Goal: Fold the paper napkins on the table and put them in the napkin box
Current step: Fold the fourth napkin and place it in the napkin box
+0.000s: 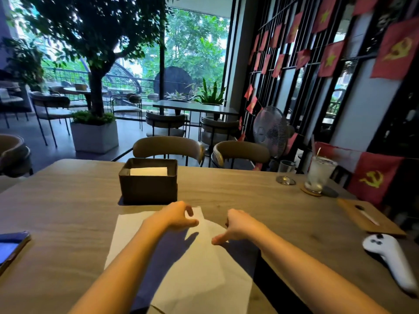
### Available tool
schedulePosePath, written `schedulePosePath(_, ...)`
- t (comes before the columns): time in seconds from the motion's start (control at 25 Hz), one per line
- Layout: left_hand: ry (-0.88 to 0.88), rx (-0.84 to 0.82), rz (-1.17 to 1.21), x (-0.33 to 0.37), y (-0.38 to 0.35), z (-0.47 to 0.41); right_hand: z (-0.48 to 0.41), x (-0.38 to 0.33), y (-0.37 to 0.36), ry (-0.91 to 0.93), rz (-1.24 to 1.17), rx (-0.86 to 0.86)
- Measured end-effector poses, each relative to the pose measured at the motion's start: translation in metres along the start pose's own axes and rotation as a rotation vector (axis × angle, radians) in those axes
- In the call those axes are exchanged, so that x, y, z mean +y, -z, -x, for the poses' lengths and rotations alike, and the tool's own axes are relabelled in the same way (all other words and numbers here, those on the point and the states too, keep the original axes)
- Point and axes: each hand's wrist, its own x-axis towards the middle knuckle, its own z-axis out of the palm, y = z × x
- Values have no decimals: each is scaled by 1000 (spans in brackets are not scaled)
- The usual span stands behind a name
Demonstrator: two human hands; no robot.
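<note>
White paper napkins lie spread flat on the wooden table in front of me. My left hand pinches the far edge of the top napkin near its upper corner. My right hand grips the same napkin's right edge, which lifts slightly off the table. Just beyond my hands stands the dark square napkin box, with a folded white napkin inside it.
A phone lies at the left table edge. On the right are a white controller, a wooden board, a tall drink on a coaster and a small glass. Chairs stand behind the table.
</note>
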Motion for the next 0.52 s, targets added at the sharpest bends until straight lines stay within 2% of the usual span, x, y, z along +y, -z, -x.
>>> schedulePosePath(0.24, -41, 36, 56, -2, -16, 12, 0, 7, -4, -10, -207, 17)
schedulePosePath(0.4, -125, 118, 202, -4, -17, 18, 10, 7, 11, 129, -362, 22)
schedulePosePath(0.52, -157, 257, 396, -7, -16, 20, 26, 0, 46, 276, -440, 81)
